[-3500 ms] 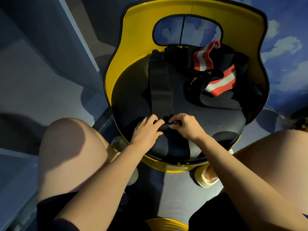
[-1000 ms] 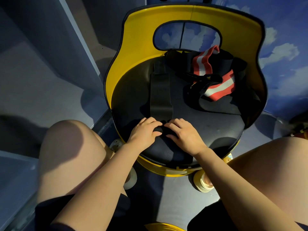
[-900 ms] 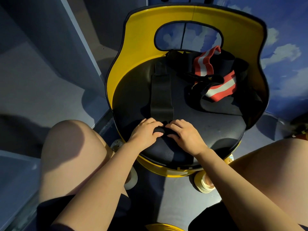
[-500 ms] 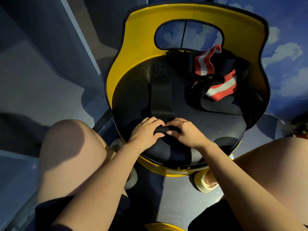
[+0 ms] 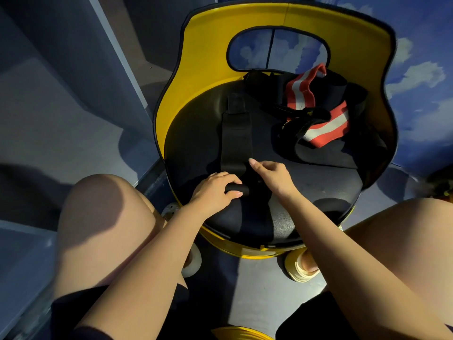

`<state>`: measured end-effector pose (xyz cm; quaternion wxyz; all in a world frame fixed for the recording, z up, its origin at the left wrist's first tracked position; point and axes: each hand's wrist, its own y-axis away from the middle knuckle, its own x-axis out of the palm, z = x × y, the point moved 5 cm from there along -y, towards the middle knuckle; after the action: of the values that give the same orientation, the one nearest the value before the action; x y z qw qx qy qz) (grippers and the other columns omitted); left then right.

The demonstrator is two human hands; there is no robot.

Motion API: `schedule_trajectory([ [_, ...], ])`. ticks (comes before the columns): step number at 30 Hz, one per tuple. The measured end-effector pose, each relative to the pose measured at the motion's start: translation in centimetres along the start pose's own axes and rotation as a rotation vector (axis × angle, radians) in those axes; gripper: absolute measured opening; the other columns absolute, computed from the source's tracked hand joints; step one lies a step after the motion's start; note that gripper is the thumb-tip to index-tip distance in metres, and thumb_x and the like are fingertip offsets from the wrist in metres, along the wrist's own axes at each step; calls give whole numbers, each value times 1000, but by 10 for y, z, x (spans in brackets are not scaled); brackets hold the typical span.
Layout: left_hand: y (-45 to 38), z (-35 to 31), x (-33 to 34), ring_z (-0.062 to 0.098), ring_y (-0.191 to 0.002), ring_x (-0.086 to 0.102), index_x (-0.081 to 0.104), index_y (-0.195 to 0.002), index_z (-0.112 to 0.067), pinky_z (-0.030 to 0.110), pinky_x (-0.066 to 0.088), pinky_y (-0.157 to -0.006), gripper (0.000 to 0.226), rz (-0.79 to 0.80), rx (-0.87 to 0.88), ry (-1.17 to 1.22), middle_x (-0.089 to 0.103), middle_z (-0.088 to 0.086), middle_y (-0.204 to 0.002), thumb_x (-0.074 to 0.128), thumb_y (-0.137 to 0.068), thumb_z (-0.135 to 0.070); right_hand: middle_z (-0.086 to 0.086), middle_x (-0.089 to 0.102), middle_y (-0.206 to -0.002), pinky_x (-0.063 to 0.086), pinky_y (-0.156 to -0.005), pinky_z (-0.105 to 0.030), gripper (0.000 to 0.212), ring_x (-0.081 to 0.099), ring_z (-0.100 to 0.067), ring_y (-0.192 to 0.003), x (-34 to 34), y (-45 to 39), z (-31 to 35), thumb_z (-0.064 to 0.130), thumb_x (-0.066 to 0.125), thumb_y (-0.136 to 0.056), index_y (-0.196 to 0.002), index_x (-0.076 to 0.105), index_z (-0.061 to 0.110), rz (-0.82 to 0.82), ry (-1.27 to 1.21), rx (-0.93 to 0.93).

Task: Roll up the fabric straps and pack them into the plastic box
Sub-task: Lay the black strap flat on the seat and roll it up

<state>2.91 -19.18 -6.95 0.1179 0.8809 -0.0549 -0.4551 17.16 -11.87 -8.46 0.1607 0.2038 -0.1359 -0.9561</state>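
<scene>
Black strap (image 5: 236,136) lies flat on the black seat (image 5: 196,143), running away from the person. Its near end is wound into a small tight roll (image 5: 239,188) at the seat's front.

Left hand (image 5: 215,192) is curled over the roll, fingers wrapped across the top and thumb underneath, gripping it. Right hand (image 5: 273,175) is loose and partly open just right of the roll, forefinger stretched toward the flat strap's right edge, at or just short of touching it. It holds nothing.

Far right on the seat sits a heap of other straps (image 5: 318,114), red-and-white striped ones tangled with black ones, well apart from both hands.

The seat belongs to a chair with a yellow back (image 5: 201,57) that curves round it and has an oval cut-out near the top. A wall (image 5: 416,69) painted with sky and clouds stands behind, showing through the cut-out.

Both bare knees flank the chair's front. A yellow-and-white shoe (image 5: 300,268) shows under the right side. Grey floor (image 5: 36,119) lies to the left. No box can be seen.
</scene>
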Motion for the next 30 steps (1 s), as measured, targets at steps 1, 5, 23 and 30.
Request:
schedule_trajectory([
  [1, 0, 0, 0, 15, -122, 43, 56, -119, -27, 33, 38, -96, 28, 0, -4, 2, 52, -9, -127, 57, -91, -34, 8, 60, -71, 44, -67, -20, 27, 57, -8, -71, 4, -5, 1, 46, 63, -85, -74, 66, 22, 10, -51, 30],
  [5, 0, 1, -1, 15, -122, 43, 57, -118, -26, 31, 37, -94, 28, -6, 1, 19, 52, -8, -127, 58, -91, -33, 2, 60, -67, 46, -65, -26, 12, 57, -13, -66, 10, -22, 6, 20, 72, -81, -72, 64, 17, -74, -210, 35],
  [23, -2, 6, 1, 12, -121, 40, 57, -118, -28, 30, 36, -96, 29, -13, -23, 74, 50, -12, -113, 59, -89, -33, -11, 54, -111, 37, -76, -25, 34, 53, -24, -103, 17, -38, 9, 22, 68, -83, -112, 59, 8, -271, 291, -93],
  [30, -7, 5, 2, 16, -118, 40, 59, -117, -22, 31, 39, -93, 30, -33, -12, 35, 49, -5, -118, 58, -91, -34, -7, 56, -108, 44, -88, -31, 29, 53, -23, -106, 12, -4, 22, 20, 65, -86, -113, 62, 9, -75, 530, -475],
])
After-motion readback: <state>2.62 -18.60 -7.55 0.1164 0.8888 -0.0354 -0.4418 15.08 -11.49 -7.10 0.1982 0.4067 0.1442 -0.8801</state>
